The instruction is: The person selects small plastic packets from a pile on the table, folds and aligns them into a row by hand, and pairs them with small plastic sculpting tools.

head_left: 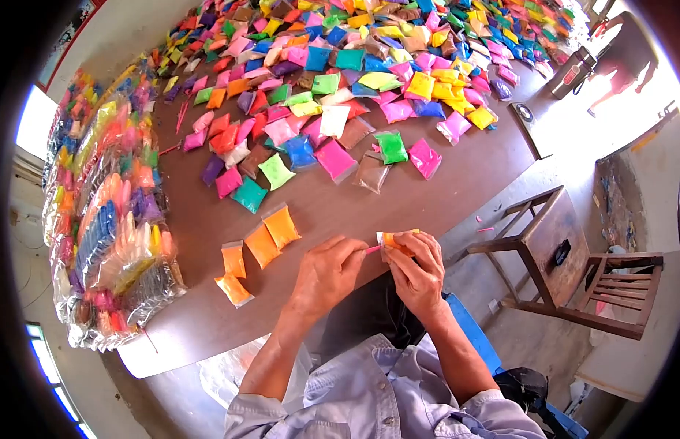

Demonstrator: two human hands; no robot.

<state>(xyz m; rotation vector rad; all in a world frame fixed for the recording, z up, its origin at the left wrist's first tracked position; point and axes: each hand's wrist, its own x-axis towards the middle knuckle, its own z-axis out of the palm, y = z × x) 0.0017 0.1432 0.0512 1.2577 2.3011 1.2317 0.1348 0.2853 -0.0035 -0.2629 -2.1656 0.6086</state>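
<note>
Near the table's front edge, my right hand [415, 272] is closed around a small clear packet of orange material [388, 239]. Close by on the left, my left hand [327, 269] pinches a thin pink stick [374, 249], whose far end reaches the packet. Whether the stick goes into the packet or only touches it, I cannot tell. Several more orange packets lie on the table left of my hands, among them a larger one [281, 227] and one lying apart at the front [234, 290].
A large heap of colourful packets [325, 84] covers the far part of the brown table [457, 194]. Big clear bags of packets [109, 219] are stacked at the left edge. A wooden chair [556, 245] stands right, and a person [625, 55] is at the back right.
</note>
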